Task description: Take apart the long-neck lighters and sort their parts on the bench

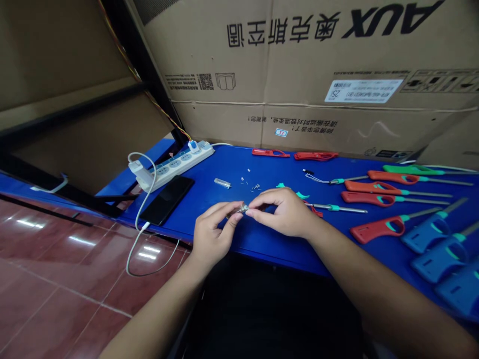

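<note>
Above the front edge of the blue table, my left hand (214,230) and my right hand (286,213) meet, thumbs and fingertips pinching a small clear-and-metallic lighter part (243,208). Fingers hide much of this part. Beyond them lie loose screws (256,188) and a clear, tube-like piece (222,183). Green plastic bits (302,195) are just past my right hand, near a metal lighter tube (339,208). Two red lighter shell halves, one (270,152) left of the other (316,156), rest at the back by the cardboard.
Several long-necked lighters in red, orange (392,176), green and blue (439,254) fill the table's right side. A black phone (167,200) on a white cable and a white power strip (175,164) are at left. Large cardboard (299,94) stands behind.
</note>
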Demonstrator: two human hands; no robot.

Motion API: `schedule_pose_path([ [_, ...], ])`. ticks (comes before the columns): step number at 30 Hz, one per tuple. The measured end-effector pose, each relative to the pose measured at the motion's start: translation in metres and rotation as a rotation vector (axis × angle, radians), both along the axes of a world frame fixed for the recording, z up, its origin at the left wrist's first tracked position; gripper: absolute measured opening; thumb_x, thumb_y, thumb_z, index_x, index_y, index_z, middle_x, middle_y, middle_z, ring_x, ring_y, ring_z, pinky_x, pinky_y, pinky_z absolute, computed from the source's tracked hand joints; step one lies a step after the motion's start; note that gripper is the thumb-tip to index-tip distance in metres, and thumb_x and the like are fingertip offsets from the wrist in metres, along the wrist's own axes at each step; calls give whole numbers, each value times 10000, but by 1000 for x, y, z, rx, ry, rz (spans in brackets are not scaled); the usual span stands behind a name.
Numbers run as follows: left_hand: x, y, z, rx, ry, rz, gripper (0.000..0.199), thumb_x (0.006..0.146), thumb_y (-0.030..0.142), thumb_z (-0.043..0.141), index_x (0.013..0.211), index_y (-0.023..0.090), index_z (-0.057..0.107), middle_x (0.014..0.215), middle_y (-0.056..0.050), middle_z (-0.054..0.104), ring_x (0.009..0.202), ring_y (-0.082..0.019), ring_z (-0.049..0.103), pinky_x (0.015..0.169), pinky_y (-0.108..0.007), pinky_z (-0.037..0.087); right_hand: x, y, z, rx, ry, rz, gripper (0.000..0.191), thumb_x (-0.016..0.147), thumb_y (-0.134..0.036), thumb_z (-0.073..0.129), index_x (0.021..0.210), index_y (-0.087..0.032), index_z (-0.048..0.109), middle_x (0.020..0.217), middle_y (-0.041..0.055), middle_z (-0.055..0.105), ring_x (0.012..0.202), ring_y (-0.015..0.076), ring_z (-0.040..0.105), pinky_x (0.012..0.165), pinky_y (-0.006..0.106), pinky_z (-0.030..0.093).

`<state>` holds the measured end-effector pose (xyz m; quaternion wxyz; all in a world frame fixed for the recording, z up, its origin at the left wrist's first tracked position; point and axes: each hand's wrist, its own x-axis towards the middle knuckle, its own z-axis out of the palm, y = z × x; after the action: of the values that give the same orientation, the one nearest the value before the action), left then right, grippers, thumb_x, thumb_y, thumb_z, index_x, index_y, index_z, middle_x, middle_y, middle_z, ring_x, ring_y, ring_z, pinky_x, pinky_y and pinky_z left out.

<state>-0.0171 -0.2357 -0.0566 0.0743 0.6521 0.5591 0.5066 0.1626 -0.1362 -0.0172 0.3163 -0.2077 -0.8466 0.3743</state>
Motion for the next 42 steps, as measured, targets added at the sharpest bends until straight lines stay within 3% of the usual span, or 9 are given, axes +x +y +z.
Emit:
schedule_pose_path([
  [6,1,-1,3,36,69,-6,217,919,173,666,1119,191,748,1020,-52,755,909,-145,706,852,-243,553,1,0,-1,-67,-40,27,99,858,-263,688,814,-200,751,803,7,764,730,136,692,693,260,510],
  [11,-1,-2,7,-36,-9,-82,190,903,176,682,1068,191,775,989,-54,767,885,-152,718,830,-240,562,3,2,1,37,-101,111,124,900,-243,635,847,-195,737,826,16,743,765,135,664,742,279,495],
  [15,-2,-3,10,-107,-92,-132,190,877,195,718,1050,211,794,947,-52,769,858,-151,718,785,-230,565,4,6,0,-142,-165,153,163,892,-271,645,770,-193,721,740,8,728,705,140,658,713,287,498],
  [18,-6,-3,13,-176,-227,-191,201,846,222,756,1041,239,802,918,-47,764,835,-145,707,762,-225,559,6,6,1,-302,-172,208,181,880,-322,663,768,-195,727,712,6,731,678,142,668,706,292,513],
  [23,-12,-2,16,-430,-525,-381,177,790,269,809,963,236,821,909,-63,759,793,-150,699,700,-221,553,7,1,5,-300,-147,194,142,800,-350,761,823,-210,754,782,7,742,735,145,676,690,277,523],
  [30,-4,-4,18,-438,-701,-203,218,769,315,832,966,222,816,906,-51,772,729,-134,700,687,-217,570,0,-3,-1,-324,16,72,140,794,-249,746,909,-190,694,815,10,725,715,129,678,699,277,561],
  [35,-1,-5,16,-473,-854,-208,269,769,347,837,992,198,808,883,-55,787,666,-117,701,667,-205,579,1,-2,0,-117,82,67,123,817,-227,736,936,-193,727,887,27,728,765,134,687,736,287,561],
  [42,5,-6,13,-539,-1139,-332,296,726,356,874,944,169,806,797,-60,765,621,-106,683,616,-191,561,1,-1,-1,-19,169,87,100,850,-245,732,934,-230,784,819,19,729,744,137,674,699,284,543],
])
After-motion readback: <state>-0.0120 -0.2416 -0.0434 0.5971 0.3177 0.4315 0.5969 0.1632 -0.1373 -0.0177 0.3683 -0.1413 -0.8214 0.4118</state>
